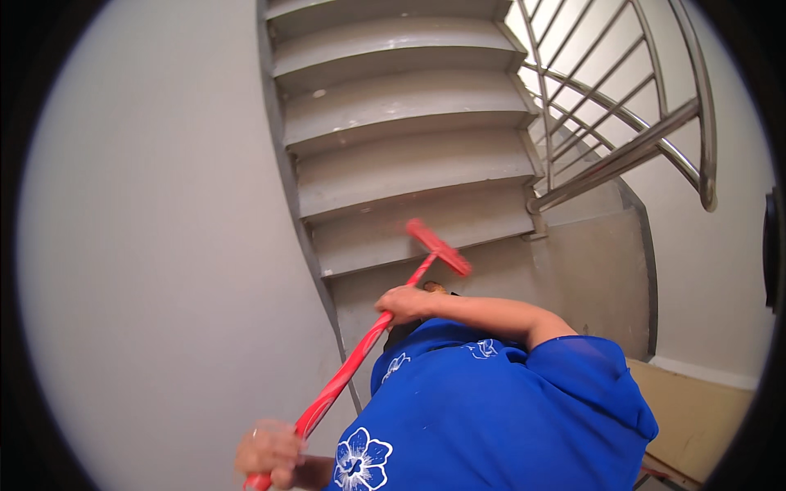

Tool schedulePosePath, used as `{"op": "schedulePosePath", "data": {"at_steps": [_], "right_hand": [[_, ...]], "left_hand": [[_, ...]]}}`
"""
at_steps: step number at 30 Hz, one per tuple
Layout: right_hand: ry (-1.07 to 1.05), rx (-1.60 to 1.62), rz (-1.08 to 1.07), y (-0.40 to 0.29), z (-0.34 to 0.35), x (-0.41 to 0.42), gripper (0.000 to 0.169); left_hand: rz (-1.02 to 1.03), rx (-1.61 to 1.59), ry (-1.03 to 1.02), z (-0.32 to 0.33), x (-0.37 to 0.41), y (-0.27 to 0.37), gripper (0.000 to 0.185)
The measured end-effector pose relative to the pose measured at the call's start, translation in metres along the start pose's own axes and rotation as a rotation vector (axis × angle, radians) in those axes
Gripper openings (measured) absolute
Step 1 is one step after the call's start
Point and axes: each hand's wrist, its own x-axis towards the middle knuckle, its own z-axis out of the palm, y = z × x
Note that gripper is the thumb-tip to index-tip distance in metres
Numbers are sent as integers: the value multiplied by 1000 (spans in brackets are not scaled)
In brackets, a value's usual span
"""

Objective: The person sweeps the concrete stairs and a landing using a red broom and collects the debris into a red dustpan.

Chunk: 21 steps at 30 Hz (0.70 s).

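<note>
A red broom with a patterned handle slants from the lower left up to the middle of the view. Near the end of its handle, my left hand is closed around it, slightly blurred. Farther along, below the head, my right hand grips the same handle. The blurred red broom head is over the edge of a grey stair step; whether it touches the step cannot be told. Part of a shoe or foot shows just beyond my right hand.
More grey steps continue toward the top of the view. A plain pale wall borders them on the left. A metal tube railing stands on the right, beside a grey landing. A beige panel or surface lies at the lower right.
</note>
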Motion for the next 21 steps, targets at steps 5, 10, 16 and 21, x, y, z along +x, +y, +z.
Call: {"op": "schedulePosePath", "data": {"at_steps": [5,10,16,21], "right_hand": [[502,-92,388,121,-24,-120,13],[905,-75,661,209,-32,-170,9],[1041,-23,594,238,-33,-120,9],[618,64,453,135,-27,-24,8]], "left_hand": [[-295,-255,-39,115,66,-94,13],[-463,-357,-223,224,111,-180,15],[-505,-292,12,231,141,-193,19],[-446,9,224,143,105,-122,25]]}}
